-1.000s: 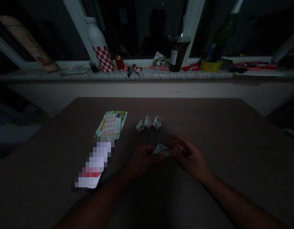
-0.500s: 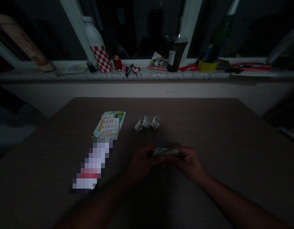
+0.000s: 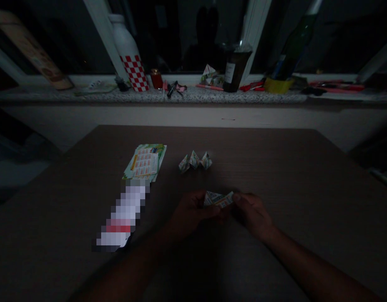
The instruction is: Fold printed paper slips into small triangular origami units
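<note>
A small folded piece of printed paper (image 3: 219, 199) is held between my two hands above the table, its creased layers facing me. My left hand (image 3: 193, 209) grips its left side, thumb pressed along the lower edge. At the upper right corner, my right hand (image 3: 251, 209) pinches the paper between thumb and finger. Beyond my hands stand three folded paper pieces (image 3: 195, 160) with pointed tips, in a row. To their left lies a stack of printed paper sheets (image 3: 145, 163). The undersides of both hands are in shadow.
A blurred-out, lit rectangular object (image 3: 125, 216) lies left of my left forearm on the brown table (image 3: 290, 167). Along the granite windowsill (image 3: 199, 97) stand a red-checkered white bottle (image 3: 133, 63), a dark plastic cup (image 3: 235, 71) and a green bottle (image 3: 292, 46).
My right thumb has shifted from the paper's lower middle out to its upper right corner. More of the paper's printed face shows. The view has tilted slightly.
</note>
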`<state>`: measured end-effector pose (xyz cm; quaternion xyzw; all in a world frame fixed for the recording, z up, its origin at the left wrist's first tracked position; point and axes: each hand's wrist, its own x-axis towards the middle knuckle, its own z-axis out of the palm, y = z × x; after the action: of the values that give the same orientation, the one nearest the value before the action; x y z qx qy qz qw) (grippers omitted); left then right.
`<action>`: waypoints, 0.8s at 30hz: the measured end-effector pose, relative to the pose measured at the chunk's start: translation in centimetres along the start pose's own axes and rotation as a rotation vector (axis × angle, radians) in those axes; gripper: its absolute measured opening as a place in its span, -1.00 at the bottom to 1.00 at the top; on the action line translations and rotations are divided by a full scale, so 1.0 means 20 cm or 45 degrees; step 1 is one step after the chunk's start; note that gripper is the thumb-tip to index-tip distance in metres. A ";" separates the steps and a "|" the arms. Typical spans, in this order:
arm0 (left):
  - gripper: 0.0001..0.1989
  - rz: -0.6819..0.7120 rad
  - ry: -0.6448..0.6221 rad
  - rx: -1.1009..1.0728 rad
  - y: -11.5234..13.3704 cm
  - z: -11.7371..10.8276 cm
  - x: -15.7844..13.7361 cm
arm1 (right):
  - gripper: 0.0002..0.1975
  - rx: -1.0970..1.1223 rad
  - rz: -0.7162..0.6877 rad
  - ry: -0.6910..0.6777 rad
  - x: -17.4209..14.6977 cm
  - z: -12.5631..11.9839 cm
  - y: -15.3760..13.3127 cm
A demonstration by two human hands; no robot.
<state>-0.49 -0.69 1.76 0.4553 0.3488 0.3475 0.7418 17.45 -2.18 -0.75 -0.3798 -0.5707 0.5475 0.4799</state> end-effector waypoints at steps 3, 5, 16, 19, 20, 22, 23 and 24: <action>-0.79 0.036 -0.010 0.130 0.01 0.00 -0.01 | -0.53 -0.153 -0.063 -0.007 0.00 -0.01 -0.01; -0.79 0.055 0.045 0.214 0.02 0.00 -0.02 | -0.63 -0.296 -0.120 0.061 0.01 -0.01 -0.03; -0.78 0.062 0.081 0.330 0.03 -0.02 -0.02 | -0.76 -0.927 -0.787 0.296 0.02 -0.06 -0.08; -0.79 0.061 0.067 0.351 0.04 -0.02 -0.03 | -0.74 -0.954 -0.802 0.224 0.02 -0.07 -0.07; -0.81 0.054 0.066 0.347 0.04 -0.03 -0.03 | -0.74 -0.952 -0.790 0.188 0.01 -0.07 -0.07; -0.83 0.044 0.067 0.355 0.04 -0.03 -0.03 | -0.75 -0.938 -0.733 0.115 0.01 -0.07 -0.06; -0.83 0.046 0.061 0.368 0.04 -0.03 -0.03 | -0.77 -0.925 -0.702 0.082 0.01 -0.07 -0.06; -0.83 0.049 0.050 0.384 0.04 -0.03 -0.03 | -0.78 -0.912 -0.679 0.051 0.01 -0.07 -0.07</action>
<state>-1.52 -0.52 2.44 0.5613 0.4027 0.3141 0.6513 18.81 -1.74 0.51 -0.3722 -0.7928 0.1651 0.4535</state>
